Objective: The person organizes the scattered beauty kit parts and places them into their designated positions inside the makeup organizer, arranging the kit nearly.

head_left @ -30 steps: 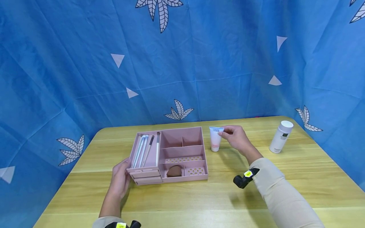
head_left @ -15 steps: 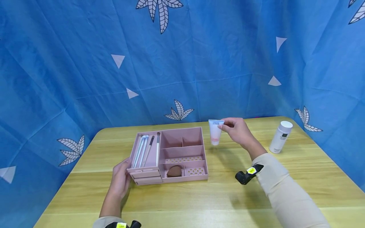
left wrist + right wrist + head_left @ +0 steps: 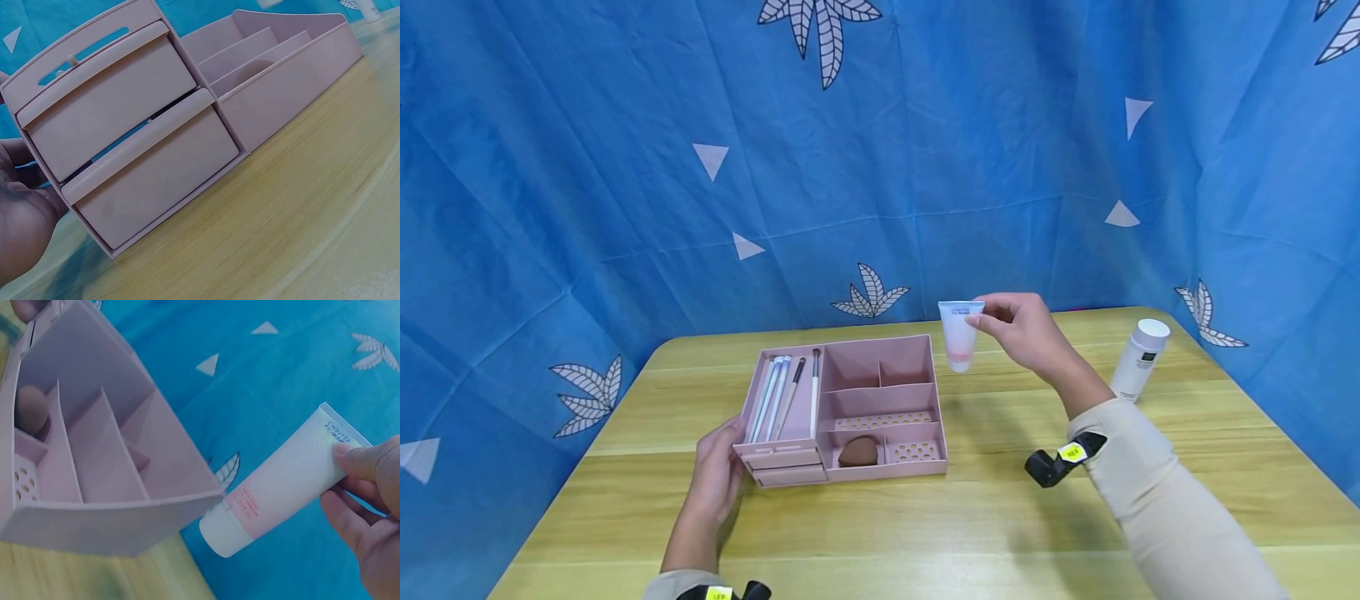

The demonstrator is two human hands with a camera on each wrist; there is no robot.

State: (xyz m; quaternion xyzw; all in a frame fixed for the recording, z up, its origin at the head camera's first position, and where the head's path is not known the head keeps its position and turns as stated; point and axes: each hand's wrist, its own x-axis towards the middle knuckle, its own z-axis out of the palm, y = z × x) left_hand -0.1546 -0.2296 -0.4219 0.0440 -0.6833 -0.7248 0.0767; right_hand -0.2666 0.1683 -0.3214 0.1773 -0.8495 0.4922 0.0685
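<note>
My right hand (image 3: 1022, 333) pinches a small white-and-pink squeeze tube (image 3: 958, 337) by its flat upper end, between thumb and fingers. The tube hangs cap-down in the air, behind and right of a pink cosmetics organizer (image 3: 887, 473). In the right wrist view the tube (image 3: 275, 481) tilts, its white cap close to the organizer's corner in the picture. My left hand (image 3: 717, 467) rests against the organizer's left side, near its front corner. In the left wrist view the left hand (image 3: 28, 219) lies beside two drawers (image 3: 156, 175), its fingers partly hidden behind the side wall.
Several makeup brushes (image 3: 786, 400) lie in the organizer's left tray. A brown makeup sponge (image 3: 859, 451) sits in a front compartment. Right of the right hand stands a white bottle (image 3: 1138, 362) on the wooden table (image 3: 880, 533). A blue curtain (image 3: 880, 167) hangs behind.
My right hand has lifted the tube from near the table, moving it up and back, then slightly left. The left hand and organizer stay in place.
</note>
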